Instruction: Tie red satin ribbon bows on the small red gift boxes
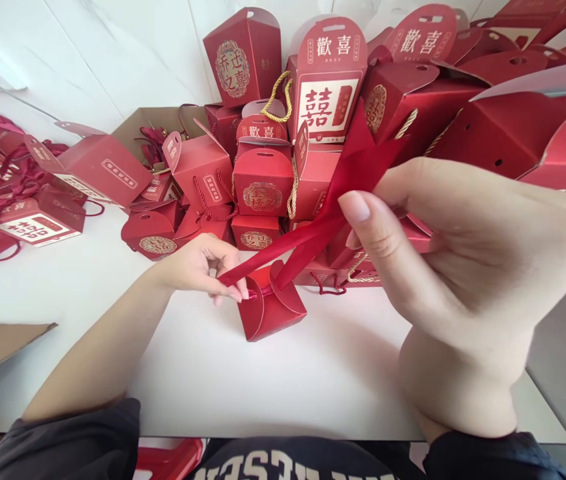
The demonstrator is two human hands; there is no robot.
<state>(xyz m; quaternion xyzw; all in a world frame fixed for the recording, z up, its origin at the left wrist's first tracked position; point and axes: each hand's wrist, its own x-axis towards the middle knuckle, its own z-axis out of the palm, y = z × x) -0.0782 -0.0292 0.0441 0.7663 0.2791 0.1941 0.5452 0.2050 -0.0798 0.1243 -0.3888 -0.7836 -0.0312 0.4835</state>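
Note:
A small red gift box (pixel 277 312) stands on the white table in front of me, its curved top flaps drawn together. Red ribbon (pixel 335 190) runs through the flaps and stretches up to the right. My left hand (pixel 207 267) is closed at the box's top left, pinching the ribbon there. Raised close to the camera, my right hand (pixel 457 247) pinches the ribbon between thumb and fingers, holding it taut above the box. The ribbon's far end partly covers the boxes behind it.
Stacked red gift boxes (pixel 263 180) with cord handles fill the table's back and right. Ribboned boxes (pixel 37 217) lie at the left. Behind the stack is an open cardboard box (pixel 127 130) containing ribboned items. A cardboard flap (pixel 3 343) juts in at the left edge.

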